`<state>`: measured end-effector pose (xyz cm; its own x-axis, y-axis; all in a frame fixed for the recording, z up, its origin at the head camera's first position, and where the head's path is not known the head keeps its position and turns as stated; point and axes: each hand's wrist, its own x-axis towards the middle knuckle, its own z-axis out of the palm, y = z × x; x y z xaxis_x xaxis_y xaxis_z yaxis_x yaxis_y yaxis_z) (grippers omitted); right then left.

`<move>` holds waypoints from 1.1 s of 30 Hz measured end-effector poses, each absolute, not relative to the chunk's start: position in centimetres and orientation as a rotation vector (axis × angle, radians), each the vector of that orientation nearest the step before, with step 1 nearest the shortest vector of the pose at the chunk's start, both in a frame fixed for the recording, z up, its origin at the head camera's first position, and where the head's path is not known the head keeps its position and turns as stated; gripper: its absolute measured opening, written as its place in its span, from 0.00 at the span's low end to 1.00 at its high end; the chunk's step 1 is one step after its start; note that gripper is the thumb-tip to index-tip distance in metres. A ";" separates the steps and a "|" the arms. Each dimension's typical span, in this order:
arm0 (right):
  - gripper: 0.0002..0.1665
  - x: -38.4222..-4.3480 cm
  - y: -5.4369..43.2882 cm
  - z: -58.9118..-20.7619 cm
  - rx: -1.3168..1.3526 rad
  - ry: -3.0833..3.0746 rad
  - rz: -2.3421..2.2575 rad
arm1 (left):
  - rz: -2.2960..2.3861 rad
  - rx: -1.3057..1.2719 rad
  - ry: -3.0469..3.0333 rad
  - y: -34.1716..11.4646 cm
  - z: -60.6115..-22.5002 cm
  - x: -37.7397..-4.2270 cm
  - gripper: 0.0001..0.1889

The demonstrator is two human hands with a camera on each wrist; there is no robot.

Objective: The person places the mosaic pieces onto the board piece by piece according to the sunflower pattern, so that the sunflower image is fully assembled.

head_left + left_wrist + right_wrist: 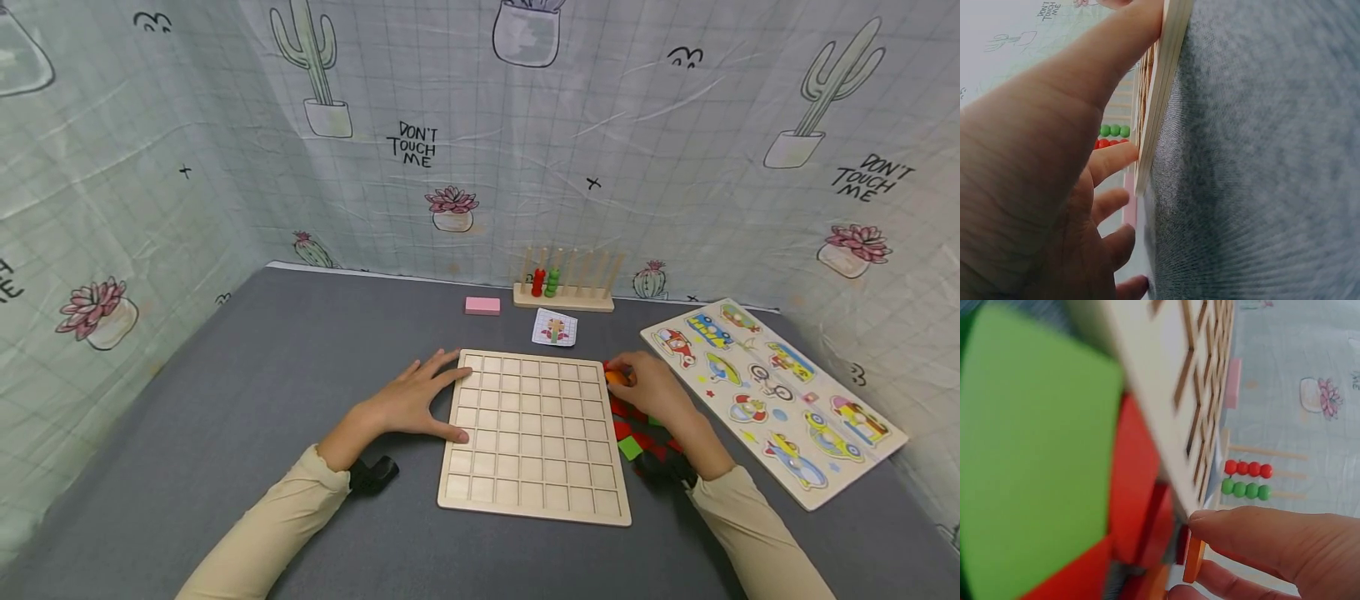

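Observation:
A light wooden grid board (pixel 536 437) with rows of square recesses lies flat on the grey table. My left hand (pixel 411 402) rests at its left edge, fingers spread, with thumb and index fingertip on the rim. At the board's upper right corner, my right hand (pixel 651 385) pinches an orange tile (pixel 1194 559) between thumb and fingers. Red tiles (pixel 647 442) and a green tile (pixel 630 448) lie loosely along the board's right side, partly hidden under the right hand and wrist. In the right wrist view a green tile (pixel 1035 456) looms close to the camera.
Behind the board lie a pattern card (pixel 555 328) and a pink block (pixel 482 306). A peg rack (pixel 562 296) with red and green beads stands at the back. To the right lies a vehicle puzzle board (pixel 776 400). A printed cloth (pixel 480 125) hangs around the table.

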<state>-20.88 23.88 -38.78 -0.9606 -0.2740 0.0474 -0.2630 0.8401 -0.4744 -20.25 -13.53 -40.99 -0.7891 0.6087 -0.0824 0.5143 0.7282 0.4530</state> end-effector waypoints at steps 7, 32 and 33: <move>0.14 -20.8 22.7 -38.2 -0.519 2.996 -0.817 | 0.611 0.857 2.691 -13.5 -40.8 -20.1 0.53; 0.14 -21.3 20.2 -37.9 -0.545 2.880 -0.778 | 0.628 0.818 2.644 -13.3 -40.3 -20.1 0.52; 0.14 -21.3 20.2 -37.9 -0.549 2.879 -0.780 | 0.627 0.818 2.645 -13.3 -40.3 -20.1 0.52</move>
<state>-21.32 20.17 -37.87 -0.9288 -0.3704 -0.0101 -0.3147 0.8030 -0.5061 -20.09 -13.28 -40.30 -0.7922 0.5905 -0.1538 0.4585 0.7425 0.4884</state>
